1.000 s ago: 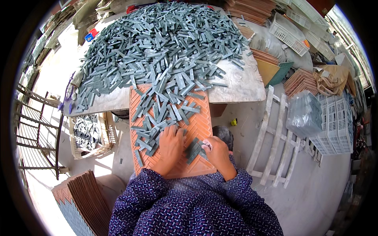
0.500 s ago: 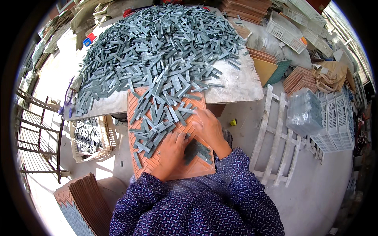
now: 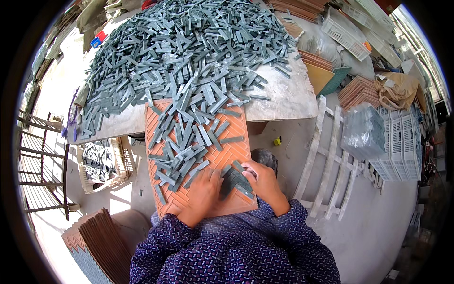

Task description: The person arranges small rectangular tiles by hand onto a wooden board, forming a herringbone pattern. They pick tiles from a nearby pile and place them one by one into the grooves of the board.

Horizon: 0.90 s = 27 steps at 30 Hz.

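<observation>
On the orange tray (image 3: 229, 150), at its lower right, fitted strips (image 3: 234, 180) lie; the right hand (image 3: 265, 182) has fingers against them, grip unclear to me; the left hand (image 3: 204, 189) curls, hold hidden; bumping could scatter the tray's loose strips (image 3: 182, 158).

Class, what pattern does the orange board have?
Herringbone: the orange board shows it best in the head view.

Strips (image 3: 194, 52): dk grey-grn, some w/ paler faces. Tray (image 3: 231, 155): orange, herringbone patt. Worktop (image 3: 288, 102): pale grey. Garment (image 3: 246, 258): dk blue-purple, sm. white & reddish flecks. Stacked crates (image 3: 399, 149): off-wht. Cloth bundle (image 3: 402, 90): tan. Sm. floor item (image 3: 277, 141): yel.
</observation>
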Motion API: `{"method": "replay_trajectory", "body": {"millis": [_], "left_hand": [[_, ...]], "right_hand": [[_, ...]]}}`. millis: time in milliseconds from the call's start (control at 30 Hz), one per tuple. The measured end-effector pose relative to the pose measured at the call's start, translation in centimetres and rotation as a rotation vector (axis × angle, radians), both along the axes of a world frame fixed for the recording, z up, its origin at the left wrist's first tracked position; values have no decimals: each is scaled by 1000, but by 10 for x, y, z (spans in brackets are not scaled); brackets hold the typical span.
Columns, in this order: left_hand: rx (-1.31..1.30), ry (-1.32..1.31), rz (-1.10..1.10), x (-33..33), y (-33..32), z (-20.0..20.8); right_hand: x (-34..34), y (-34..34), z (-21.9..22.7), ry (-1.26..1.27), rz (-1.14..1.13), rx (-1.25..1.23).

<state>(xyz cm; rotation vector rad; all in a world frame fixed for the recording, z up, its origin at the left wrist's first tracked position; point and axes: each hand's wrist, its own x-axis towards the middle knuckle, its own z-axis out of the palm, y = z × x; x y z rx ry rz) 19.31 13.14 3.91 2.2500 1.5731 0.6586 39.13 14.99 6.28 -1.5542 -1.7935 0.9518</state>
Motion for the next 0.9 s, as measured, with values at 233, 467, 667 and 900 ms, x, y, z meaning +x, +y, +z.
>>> {"method": "replay_trajectory", "body": {"millis": [233, 467, 667, 900], "left_hand": [[35, -43, 11, 1, 2, 11], [-46, -118, 34, 0, 3, -1], [63, -156, 89, 3, 6, -3], [42, -160, 46, 8, 13, -11]], "right_hand": [[-5, -7, -8, -228, -58, 266], [-6, 6, -10, -231, 58, 235], [-11, 39, 0, -130, 3, 372], [-17, 81, -13, -212, 158, 437]]}}
